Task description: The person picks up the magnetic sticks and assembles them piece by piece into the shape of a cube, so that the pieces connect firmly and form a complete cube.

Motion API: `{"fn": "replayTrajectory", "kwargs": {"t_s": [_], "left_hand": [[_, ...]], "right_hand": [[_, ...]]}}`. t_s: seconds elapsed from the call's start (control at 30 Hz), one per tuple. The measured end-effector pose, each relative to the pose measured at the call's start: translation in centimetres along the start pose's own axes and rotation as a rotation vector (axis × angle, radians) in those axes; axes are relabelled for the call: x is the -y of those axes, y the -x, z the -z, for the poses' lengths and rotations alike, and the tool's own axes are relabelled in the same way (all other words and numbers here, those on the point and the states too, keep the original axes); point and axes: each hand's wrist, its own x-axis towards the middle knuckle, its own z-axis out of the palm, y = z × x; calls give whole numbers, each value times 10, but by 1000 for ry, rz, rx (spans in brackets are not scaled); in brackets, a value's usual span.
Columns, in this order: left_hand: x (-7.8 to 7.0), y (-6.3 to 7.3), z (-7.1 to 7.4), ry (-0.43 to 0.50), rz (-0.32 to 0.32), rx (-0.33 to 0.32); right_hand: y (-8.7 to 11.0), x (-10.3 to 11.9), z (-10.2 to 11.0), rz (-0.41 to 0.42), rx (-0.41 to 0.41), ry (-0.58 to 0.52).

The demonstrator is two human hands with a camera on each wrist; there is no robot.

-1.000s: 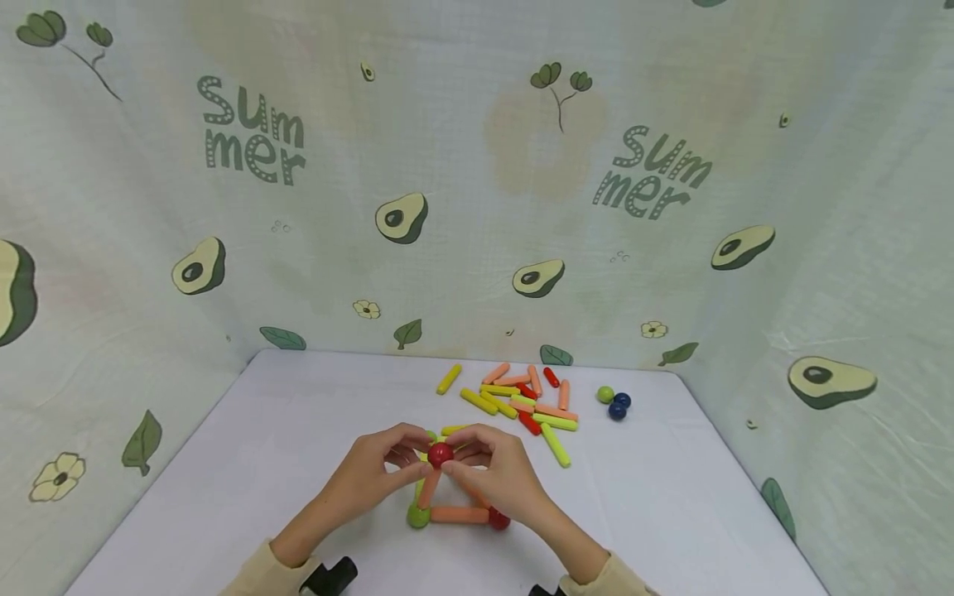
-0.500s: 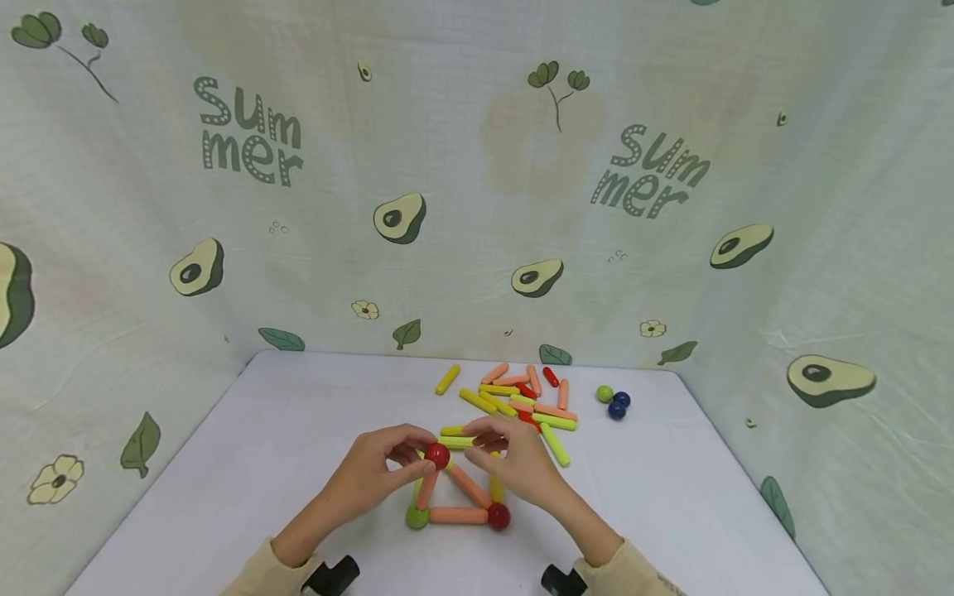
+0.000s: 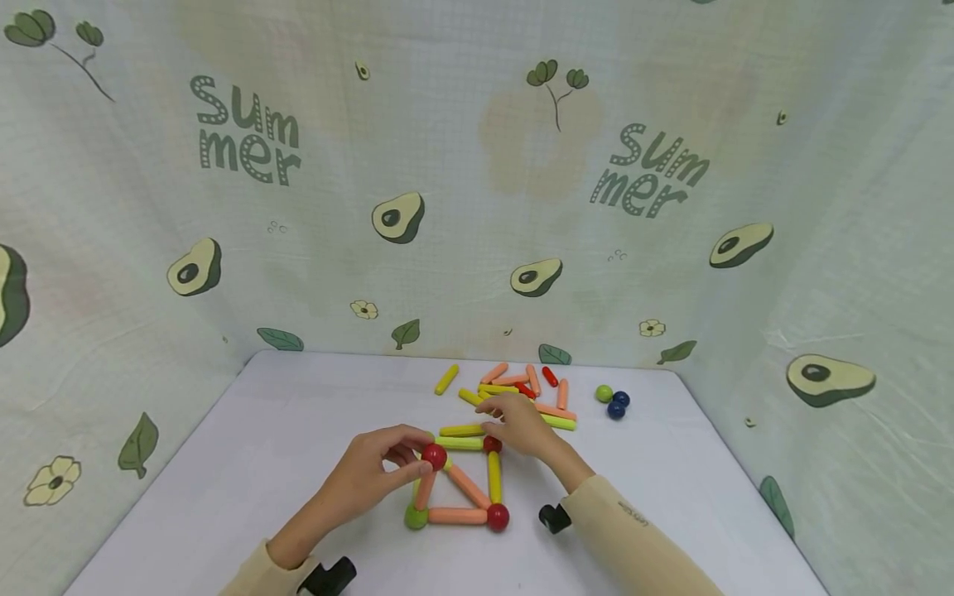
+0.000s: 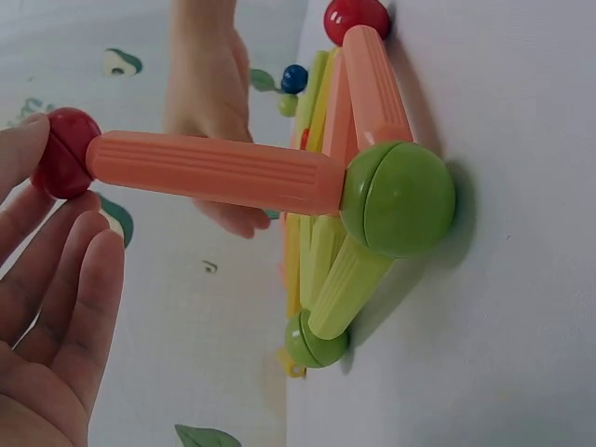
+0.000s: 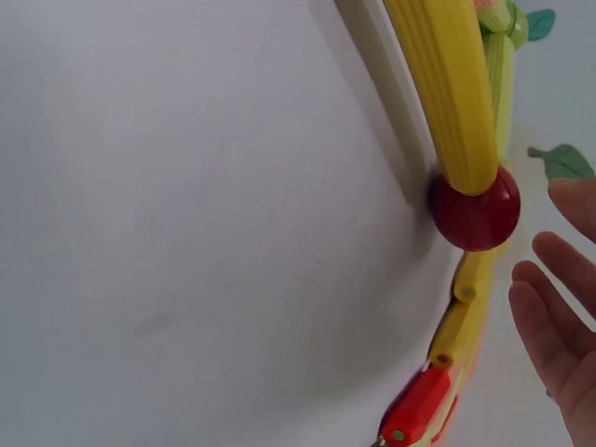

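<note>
Left hand (image 3: 378, 468): fingers pinch top red ball (image 3: 434, 456), likely to hold orange stick (image 4: 219, 172) up below them. Right hand (image 3: 525, 426): fingers loosely spread, seemingly empty, far red ball (image 3: 493, 445) just beside them.

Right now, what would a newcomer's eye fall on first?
Probably the glossy red ball pinched in the left grip, atop a ridged orange stick. Next, jumbled yellow, orange and red sticks at the back of the white tabletop, then green avocado prints across the pale backdrop.
</note>
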Motion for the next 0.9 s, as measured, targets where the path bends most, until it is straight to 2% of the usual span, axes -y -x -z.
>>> {"fn": "replayTrajectory", "kwargs": {"t_s": [0.47,0.7,0.9], "left_hand": [[3,1,2,0,-15,-7],[4,0,2,9,-10,-7],[5,-1,2,22,-23,-11]], "right_hand": [[-27,2,-18,-89,123,71],[-29,3,-25,-138,106,106],[-25,3,-24,-97,70,99]]}}
